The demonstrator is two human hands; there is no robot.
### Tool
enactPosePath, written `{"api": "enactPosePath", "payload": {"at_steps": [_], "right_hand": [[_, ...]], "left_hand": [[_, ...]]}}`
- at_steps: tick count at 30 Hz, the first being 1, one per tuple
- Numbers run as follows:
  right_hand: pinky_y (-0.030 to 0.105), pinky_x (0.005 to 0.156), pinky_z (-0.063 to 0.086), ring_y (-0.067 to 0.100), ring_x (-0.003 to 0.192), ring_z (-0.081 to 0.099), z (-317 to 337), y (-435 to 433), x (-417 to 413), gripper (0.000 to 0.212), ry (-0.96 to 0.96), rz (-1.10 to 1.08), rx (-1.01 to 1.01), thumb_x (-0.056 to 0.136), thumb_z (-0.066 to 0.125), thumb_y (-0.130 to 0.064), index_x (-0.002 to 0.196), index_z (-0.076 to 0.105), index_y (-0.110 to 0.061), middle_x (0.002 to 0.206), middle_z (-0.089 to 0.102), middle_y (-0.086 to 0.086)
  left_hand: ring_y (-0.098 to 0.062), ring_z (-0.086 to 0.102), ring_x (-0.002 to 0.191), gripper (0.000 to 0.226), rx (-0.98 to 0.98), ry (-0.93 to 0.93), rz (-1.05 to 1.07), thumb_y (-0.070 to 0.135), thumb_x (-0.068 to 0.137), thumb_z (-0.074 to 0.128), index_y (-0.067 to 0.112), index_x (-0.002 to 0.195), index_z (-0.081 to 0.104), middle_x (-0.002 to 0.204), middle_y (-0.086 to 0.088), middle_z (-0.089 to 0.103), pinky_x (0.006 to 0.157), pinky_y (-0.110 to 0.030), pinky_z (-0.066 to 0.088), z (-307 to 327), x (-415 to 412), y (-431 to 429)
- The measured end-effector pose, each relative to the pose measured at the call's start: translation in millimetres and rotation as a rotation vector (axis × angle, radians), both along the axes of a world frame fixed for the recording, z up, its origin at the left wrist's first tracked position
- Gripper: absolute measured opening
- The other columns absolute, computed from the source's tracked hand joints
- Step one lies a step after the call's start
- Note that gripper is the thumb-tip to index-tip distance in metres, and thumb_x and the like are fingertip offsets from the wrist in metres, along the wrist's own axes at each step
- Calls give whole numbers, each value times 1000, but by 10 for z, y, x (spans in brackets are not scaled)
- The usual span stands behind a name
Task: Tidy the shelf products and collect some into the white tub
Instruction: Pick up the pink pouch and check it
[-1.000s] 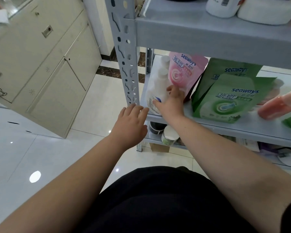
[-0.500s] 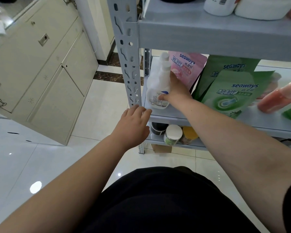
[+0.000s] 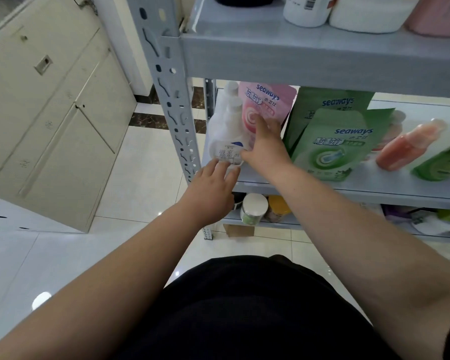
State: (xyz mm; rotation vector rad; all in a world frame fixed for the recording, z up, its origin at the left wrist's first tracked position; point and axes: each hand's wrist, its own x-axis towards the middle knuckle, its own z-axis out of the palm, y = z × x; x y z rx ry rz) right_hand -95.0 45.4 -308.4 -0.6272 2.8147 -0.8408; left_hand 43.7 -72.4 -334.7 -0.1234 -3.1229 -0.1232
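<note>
A white spray bottle (image 3: 225,131) stands at the left end of the grey middle shelf (image 3: 374,189), with a pink seaways pouch (image 3: 264,105) right behind it. My right hand (image 3: 266,149) lies against the bottle's right side, thumb at the label, fingers stretched up over the pink pouch. The straight fingers of my left hand (image 3: 213,185) touch the bottle's lower front at the shelf edge. Two green seaways pouches (image 3: 333,141) lean to the right. No white tub is in view.
A pink bottle (image 3: 408,146) lies on its side at the right beside another green pouch (image 3: 442,162). White containers (image 3: 307,9) stand on the top shelf. Jars (image 3: 253,207) sit on the lower shelf. The perforated shelf post (image 3: 166,81) and a beige cabinet (image 3: 50,113) stand at left.
My left hand has moved up from below the shelf edge to touch the bottle's front. My right hand has shifted from the bottle's front to its right side, fingers spread over the pink pouch.
</note>
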Motion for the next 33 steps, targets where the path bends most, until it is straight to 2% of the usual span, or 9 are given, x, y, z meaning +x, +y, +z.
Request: {"api": "enactPosePath", "payload": {"at_steps": [4,7,10,14,17,20,26,30,33], "right_hand": [[31,123,25,29,152,17,92,123,191,79,62,-156,-221,89,68,-17,158,29,-22,162,4,13],[18,114,16,26,156,9,194,87,136,74,-52,-247,-318,91,62,-14,157,32,-30,166,-7,12],[14,109,20,23,156,13,299,42,-3,59,-158,-308,-337,97,56,-19,153,41,-29,169,-11,12],[29,118,32,28,145,36,350,-6,-172,45,-166,-316,-300,101,51,-24,145,53,-19,164,10,13],[29,110,38,30,133,45,329,2,-190,49,-213,-311,-222,100,53,-26,146,46,-13,153,25,13],[26,99,41,30,125,48,322,64,-76,45,-197,-279,-230,94,55,-16,138,52,-8,144,36,13],[18,99,28,27,138,37,343,228,312,55,-270,-225,-266,95,52,-5,149,39,-1,154,26,10],[15,95,29,21,127,39,351,373,657,54,-257,-214,-302,97,55,-7,149,40,-5,145,30,7],[20,108,30,18,135,38,317,501,890,53,-201,-220,-306,101,59,-20,150,45,-7,149,34,5]], "left_hand": [[-41,14,152,78,-8,-96,30,32,95,55,16,160,15,165,-17,19,122,-52,25,5,-176,124],[-42,5,153,83,-60,-138,29,34,97,52,19,162,3,169,-11,2,122,-51,20,54,-296,207],[-41,-1,154,82,-107,-158,12,33,98,50,23,162,0,170,-3,-7,121,-52,21,100,-397,256],[-40,-1,154,81,-174,-156,21,34,97,51,25,163,4,171,-3,-7,121,-52,21,102,-479,262],[-39,-2,155,80,-188,-168,28,34,96,51,25,162,8,171,-4,-5,121,-53,22,84,-499,247],[-39,-1,155,78,-189,-180,37,34,97,50,25,162,10,171,-5,-4,120,-53,22,85,-485,221],[-38,-5,155,76,-161,-241,59,33,97,49,25,162,9,170,-5,-7,122,-52,17,130,-428,163],[-36,-6,155,78,-104,-267,47,34,98,51,26,162,7,170,-5,-7,123,-53,14,192,-319,112],[-36,1,155,79,32,-229,31,38,97,55,25,162,12,170,-5,2,123,-53,17,195,-148,77]]}}
